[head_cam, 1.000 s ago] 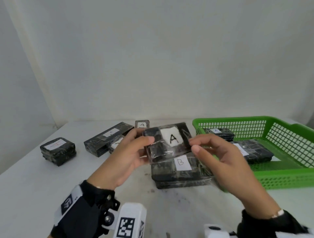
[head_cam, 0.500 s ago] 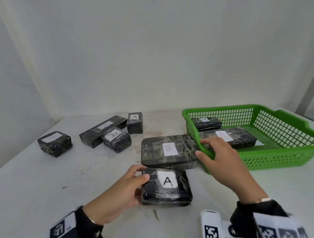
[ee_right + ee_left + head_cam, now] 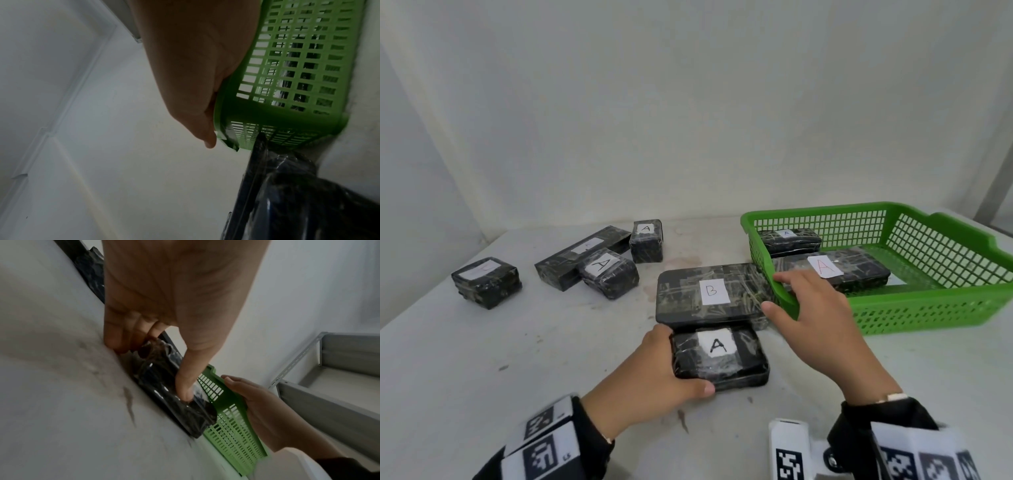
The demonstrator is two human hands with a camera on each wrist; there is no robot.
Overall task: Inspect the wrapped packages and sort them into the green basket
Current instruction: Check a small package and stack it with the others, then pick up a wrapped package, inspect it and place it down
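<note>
While gripped: basket (image 3: pixel 784 301) corner, package (image 3: pixel 722 359) edge.

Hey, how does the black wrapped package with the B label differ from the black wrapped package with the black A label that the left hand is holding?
The B-labelled black wrapped package is larger and flatter; the A-labelled black wrapped package is smaller. No hand holds the B package, which lies against the green plastic basket, while the left hand grips the A package's left end. The A package lies nearer the person. Both rest on the white table, with white paper labels facing up.

The white desk (image 3: pixel 482 359) carries a green basket (image 3: pixel 935 308) at right and six black wrapped packages (image 3: pixel 710 296) lying directly on it.
</note>
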